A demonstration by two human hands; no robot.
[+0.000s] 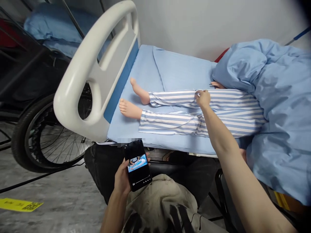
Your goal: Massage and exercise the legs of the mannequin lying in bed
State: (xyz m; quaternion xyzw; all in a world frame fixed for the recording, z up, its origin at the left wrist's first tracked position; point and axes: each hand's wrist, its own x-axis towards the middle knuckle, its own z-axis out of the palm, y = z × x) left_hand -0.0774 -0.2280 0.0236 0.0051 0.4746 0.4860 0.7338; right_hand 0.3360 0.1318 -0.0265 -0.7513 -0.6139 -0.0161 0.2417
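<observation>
My left hand (122, 178) holds a black smartphone (138, 179) upright near my lap, its screen lit with a small video picture. My right hand (203, 98) reaches across the bed, fingers closed at the far leg of blue-and-white striped trousers (170, 124), around knee height; it appears to pinch the cloth. The trousers are on a figure like a care manikin, lying on its back. Two bare feet (131, 109) stick out of the trouser legs. A light blue quilt (279, 74) hides the upper body, and part of one manikin hand (218, 85) shows at its edge.
A white and blue footboard (73, 77) closes the bed's left end. Light blue sheet (179, 68) covers the mattress. A wheelchair wheel (31, 136) stands on the grey floor (68, 200) at left. A grey wall (194, 26) runs behind the bed.
</observation>
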